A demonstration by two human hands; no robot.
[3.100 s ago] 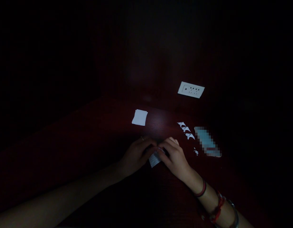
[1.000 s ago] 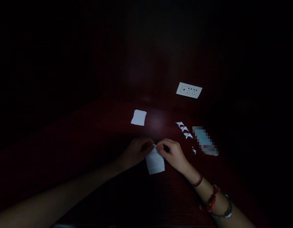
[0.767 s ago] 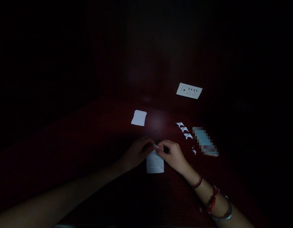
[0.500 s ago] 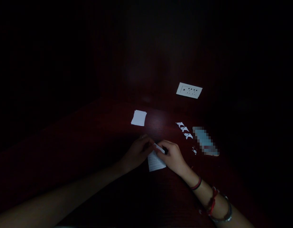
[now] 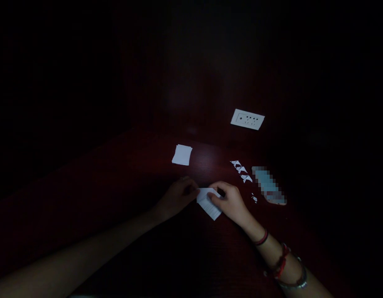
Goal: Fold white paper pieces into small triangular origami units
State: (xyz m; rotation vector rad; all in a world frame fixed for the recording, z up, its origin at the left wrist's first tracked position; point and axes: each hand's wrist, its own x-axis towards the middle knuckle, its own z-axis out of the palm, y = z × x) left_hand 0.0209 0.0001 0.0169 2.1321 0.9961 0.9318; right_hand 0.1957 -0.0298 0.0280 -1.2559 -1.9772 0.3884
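A small sheet of paper (image 5: 210, 207) with faint printed lines is held just above the dark red table, its upper part folded over. My right hand (image 5: 228, 200) pinches its right side, thumb on top and fingers behind. At the upper left corner of the sheet, my left hand (image 5: 179, 194) has its thumb and fingertips closed on the edge. Shadow hides part of the left fingers. Beyond the hands lies a stack of white paper squares (image 5: 182, 155).
Several small folded paper pieces (image 5: 241, 169) lie in a row on the right, beside a blurred-out phone (image 5: 269, 185). Tiny paper scraps (image 5: 254, 198) sit nearer to me. A white socket panel (image 5: 247, 119) is on the back wall. The surroundings are very dark.
The paper has turned, so its lower corner now points down and right. My hands have moved slightly apart, the right one shifting right and uncovering more of the sheet.
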